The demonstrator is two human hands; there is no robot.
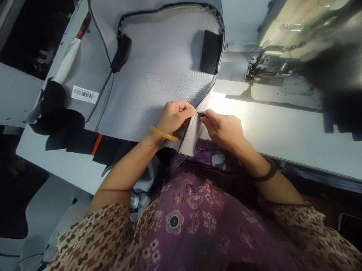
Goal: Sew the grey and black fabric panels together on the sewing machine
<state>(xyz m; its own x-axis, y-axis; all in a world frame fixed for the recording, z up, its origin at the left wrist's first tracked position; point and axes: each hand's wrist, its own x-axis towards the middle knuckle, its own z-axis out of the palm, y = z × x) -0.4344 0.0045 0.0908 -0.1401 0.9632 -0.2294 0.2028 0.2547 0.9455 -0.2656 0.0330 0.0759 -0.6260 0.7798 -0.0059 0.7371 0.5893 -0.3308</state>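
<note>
A large grey fabric panel (157, 72) with black edge binding lies across the white table, its near edge hanging toward me. My left hand (175, 116), with a yellow bangle on the wrist, is closed and pinches the fabric's edge. My right hand (224, 127), with a dark band on the wrist, is closed right beside it, fingers pinching the black trim at the same edge. The two hands nearly touch. Two black patches (211, 51) sit on the panel farther back.
A sewing machine (285, 55) stands at the back right, its needle area lit, on the white table (288, 130). A barcode label (84, 93) is on the fabric at the left. Black pieces and an orange strip (96, 144) lie at the table's left edge.
</note>
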